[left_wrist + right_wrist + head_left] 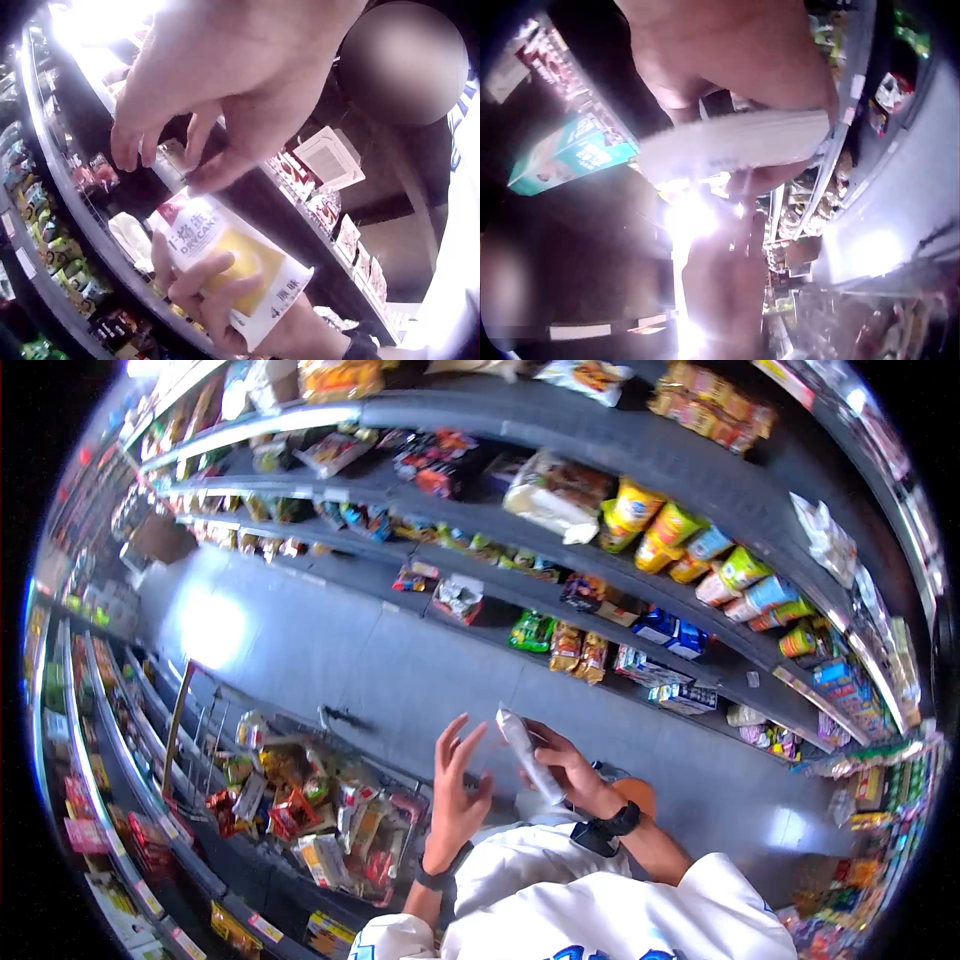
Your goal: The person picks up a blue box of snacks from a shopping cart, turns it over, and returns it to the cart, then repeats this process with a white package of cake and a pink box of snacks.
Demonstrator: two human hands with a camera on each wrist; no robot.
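1. gripping the pack (525,753) just below the head frame's centre, in a right hand (567,765) curled about its lower part, probably to leave the top free.
2. holding the left hand (457,808) loosely spread near that top, with no grip on anything.
3. hemmed in at lower left by a loaded cart (178,725), across the top by shelves (560,420).

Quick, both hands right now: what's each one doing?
Left hand: open, fingers loosely spread, holding nothing.
Right hand: closed around a white packet with a yellow panel.
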